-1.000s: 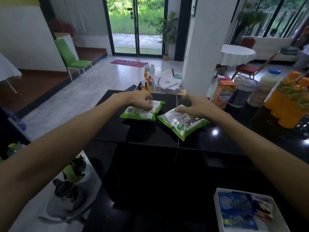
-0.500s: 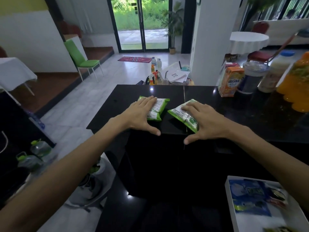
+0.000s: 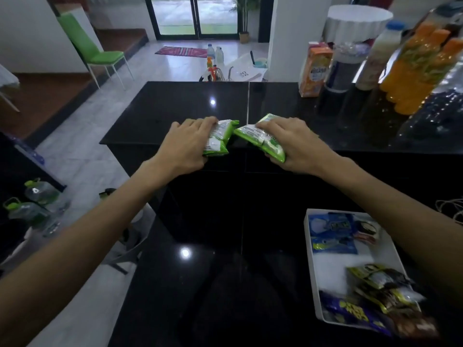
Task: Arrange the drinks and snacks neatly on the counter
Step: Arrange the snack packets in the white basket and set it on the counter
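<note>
Left hand [image 3: 190, 144]: fingers curled over the top of the left green packet [image 3: 221, 135], thumb tucked at its near edge, gripping it.
Right hand [image 3: 297, 144]: same grip on the right green packet [image 3: 259, 137], fingers over the top, thumb under the near end.

Both packets sit at frame centre, at the near edge of the raised black bench [image 3: 175, 106]. Their far corners point toward each other and almost meet, right by the seam in the bench top. The near ends splay apart. Can't tell whether they are lifted or lying flat on the surface.

Drinks are grouped in the upper right of the frame on the same bench:
- orange juice carton [image 3: 316, 68], upright
- dark cup with a clear lid [image 3: 343, 71], just beside the carton
- white bottle with a blue cap [image 3: 380, 53]
- pack of orange bottles [image 3: 421, 68], blurred at the frame edge

Lower right of the frame: white tray [image 3: 309, 246] on the lower bench level, under the right forearm. It holds a blue packet [image 3: 330, 237], yellow-black packets [image 3: 380, 284] and a purple packet [image 3: 350, 315] hanging over the near rim. Print unreadable.

Background: green chair [image 3: 92, 51] in the upper left, and water jugs [image 3: 37, 199] on the floor at the left edge.
</note>
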